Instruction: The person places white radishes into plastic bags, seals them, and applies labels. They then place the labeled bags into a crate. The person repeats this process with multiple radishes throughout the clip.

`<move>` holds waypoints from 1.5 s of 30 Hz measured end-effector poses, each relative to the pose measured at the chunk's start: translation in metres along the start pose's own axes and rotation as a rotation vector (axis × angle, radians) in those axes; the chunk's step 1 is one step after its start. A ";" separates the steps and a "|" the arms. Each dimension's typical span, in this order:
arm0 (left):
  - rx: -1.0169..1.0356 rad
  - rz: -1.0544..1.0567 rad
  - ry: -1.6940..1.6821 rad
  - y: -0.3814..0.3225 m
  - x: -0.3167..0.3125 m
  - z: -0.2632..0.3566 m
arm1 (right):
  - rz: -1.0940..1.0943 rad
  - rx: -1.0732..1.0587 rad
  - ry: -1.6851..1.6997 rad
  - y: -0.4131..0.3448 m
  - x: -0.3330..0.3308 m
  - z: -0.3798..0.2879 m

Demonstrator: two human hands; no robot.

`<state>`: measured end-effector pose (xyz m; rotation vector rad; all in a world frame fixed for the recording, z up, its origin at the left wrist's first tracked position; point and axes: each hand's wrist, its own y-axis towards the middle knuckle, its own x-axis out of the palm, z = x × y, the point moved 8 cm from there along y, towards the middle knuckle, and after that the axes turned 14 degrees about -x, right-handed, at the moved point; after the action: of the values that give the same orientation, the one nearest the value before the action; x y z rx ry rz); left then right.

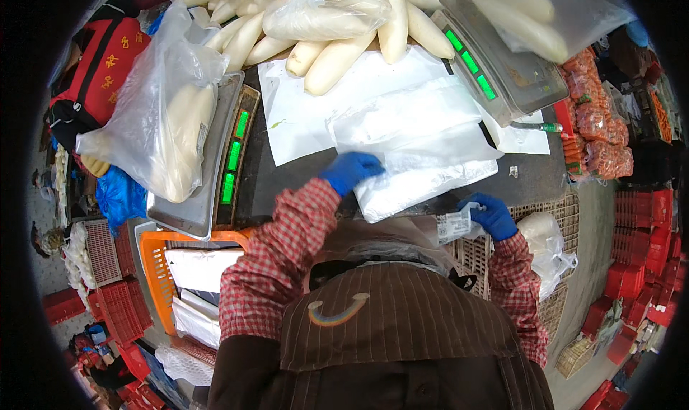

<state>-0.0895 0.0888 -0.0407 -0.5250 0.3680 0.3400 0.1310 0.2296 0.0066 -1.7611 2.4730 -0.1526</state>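
My left hand (352,173), in a blue glove, has its fingers curled at the edge of a stack of clear plastic bags (425,135) on the dark tabletop. Whether it pinches a bag is unclear. Below the table's front edge, my right hand (491,216), also gloved in blue, grips the end of a clear plastic bag (473,208) that bears a printed label (454,226). My cap hides much of what lies beneath. White daikon radishes (336,63) are heaped at the far side, some inside a plastic bag (323,20).
At left, a weighing scale (234,157) carries bagged daikon (183,135). A second scale (500,60) stands at upper right, with daikon in a bag (527,22) over it. An orange basket (153,281) is at lower left. Bagged carrots (600,119) are stacked at right.
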 end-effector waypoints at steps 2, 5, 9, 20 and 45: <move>-0.375 0.110 -0.370 0.020 -0.035 -0.026 | -0.058 -0.090 -0.238 0.021 0.008 -0.016; -0.125 0.779 0.126 0.007 -0.097 0.016 | -0.096 -0.239 -0.410 0.066 0.032 -0.027; 0.157 1.176 0.589 -0.054 -0.087 0.073 | -0.082 -0.292 -0.437 0.111 0.053 -0.016; 0.322 0.457 0.333 -0.071 0.025 0.037 | 0.054 -0.013 -0.528 0.018 0.002 0.023; 0.029 0.934 0.035 -0.030 -0.094 0.046 | -0.008 -0.154 -0.420 0.062 0.022 -0.013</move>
<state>-0.1486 0.0682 0.0483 -0.3005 0.6410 1.2246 0.0636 0.2291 0.0102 -1.6490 2.2201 0.3779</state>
